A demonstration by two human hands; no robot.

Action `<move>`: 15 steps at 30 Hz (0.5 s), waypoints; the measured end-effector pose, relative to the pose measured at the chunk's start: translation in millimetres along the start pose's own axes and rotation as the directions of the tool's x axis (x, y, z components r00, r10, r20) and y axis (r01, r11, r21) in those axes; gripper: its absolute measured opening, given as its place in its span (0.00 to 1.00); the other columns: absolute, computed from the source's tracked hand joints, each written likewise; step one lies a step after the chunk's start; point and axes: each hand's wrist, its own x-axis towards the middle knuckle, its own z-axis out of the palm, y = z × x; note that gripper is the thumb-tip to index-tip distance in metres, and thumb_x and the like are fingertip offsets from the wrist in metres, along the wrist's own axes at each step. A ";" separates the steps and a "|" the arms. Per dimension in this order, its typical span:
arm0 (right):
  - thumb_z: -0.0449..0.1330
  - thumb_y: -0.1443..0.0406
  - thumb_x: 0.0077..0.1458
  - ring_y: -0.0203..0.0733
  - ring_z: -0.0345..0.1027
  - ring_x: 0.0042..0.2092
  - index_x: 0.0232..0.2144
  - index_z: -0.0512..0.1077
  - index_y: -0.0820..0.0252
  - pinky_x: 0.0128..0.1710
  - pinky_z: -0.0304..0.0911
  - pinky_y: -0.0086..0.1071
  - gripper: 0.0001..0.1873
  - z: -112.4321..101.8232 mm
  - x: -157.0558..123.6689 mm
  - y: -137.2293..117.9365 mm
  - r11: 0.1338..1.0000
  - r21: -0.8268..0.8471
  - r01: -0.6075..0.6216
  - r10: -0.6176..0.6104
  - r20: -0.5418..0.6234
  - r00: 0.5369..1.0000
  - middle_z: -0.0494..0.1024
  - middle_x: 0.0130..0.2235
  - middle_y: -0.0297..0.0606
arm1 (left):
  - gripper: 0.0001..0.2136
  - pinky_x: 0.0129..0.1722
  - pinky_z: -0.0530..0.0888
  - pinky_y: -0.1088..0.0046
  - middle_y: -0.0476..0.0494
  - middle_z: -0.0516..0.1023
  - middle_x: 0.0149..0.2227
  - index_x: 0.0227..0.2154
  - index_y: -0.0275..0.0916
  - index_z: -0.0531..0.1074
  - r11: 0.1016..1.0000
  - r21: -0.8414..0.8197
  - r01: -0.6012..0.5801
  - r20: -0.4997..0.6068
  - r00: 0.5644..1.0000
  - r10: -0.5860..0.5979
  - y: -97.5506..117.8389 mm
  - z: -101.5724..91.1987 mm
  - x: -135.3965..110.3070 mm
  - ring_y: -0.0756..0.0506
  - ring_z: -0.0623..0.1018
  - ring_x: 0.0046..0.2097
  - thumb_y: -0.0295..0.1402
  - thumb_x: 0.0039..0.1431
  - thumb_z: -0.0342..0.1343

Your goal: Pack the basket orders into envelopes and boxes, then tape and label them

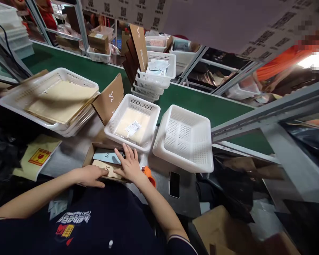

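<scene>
An open cardboard box stands at the table's near edge, close to my body. Inside lie a light-blue flat box and a cream-coloured packet, both with dark squiggle marks. My left hand rests on the packet's left side, fingers extended. Spread fingers of my right hand reach over the right side of the box and its contents. Just beyond it sits a white basket holding a cream envelope with a white label. Beside my right wrist is an orange tape dispenser.
An unfilled white basket stands right, with a phone below it. Stacked trays of envelopes stand left, near a yellow bag. Stacked baskets sit on the green conveyor. A metal frame crosses the right.
</scene>
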 end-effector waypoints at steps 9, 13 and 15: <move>0.60 0.53 0.67 0.59 0.55 0.73 0.66 0.68 0.57 0.72 0.51 0.60 0.30 -23.8 -46.0 -11.9 0.998 0.058 0.038 -0.028 -0.161 0.987 0.67 0.70 0.50 | 0.15 0.51 0.72 0.68 0.39 0.85 0.46 0.51 0.35 0.80 0.994 0.056 -0.092 -0.465 0.879 0.107 25.7 -145.0 98.9 0.43 0.82 0.49 0.31 0.68 0.51; 0.58 0.45 0.67 0.61 0.63 0.69 0.67 0.66 0.69 0.69 0.59 0.56 0.40 3.9 -4.6 -52.2 0.996 0.048 -0.078 0.073 0.085 0.994 0.70 0.67 0.61 | 0.05 0.51 0.74 0.66 0.39 0.86 0.39 0.33 0.34 0.80 0.994 0.108 -0.030 -0.357 0.932 0.067 41.9 -159.2 199.9 0.41 0.83 0.46 0.26 0.53 0.61; 0.58 0.42 0.65 0.66 0.68 0.65 0.62 0.71 0.73 0.60 0.69 0.57 0.42 12.0 22.5 -59.0 0.955 0.009 -0.296 0.282 0.278 0.918 0.73 0.63 0.67 | 0.04 0.48 0.75 0.66 0.40 0.84 0.33 0.23 0.35 0.76 0.991 0.133 -0.010 -0.277 0.960 0.047 46.9 -149.1 229.8 0.41 0.83 0.43 0.27 0.48 0.65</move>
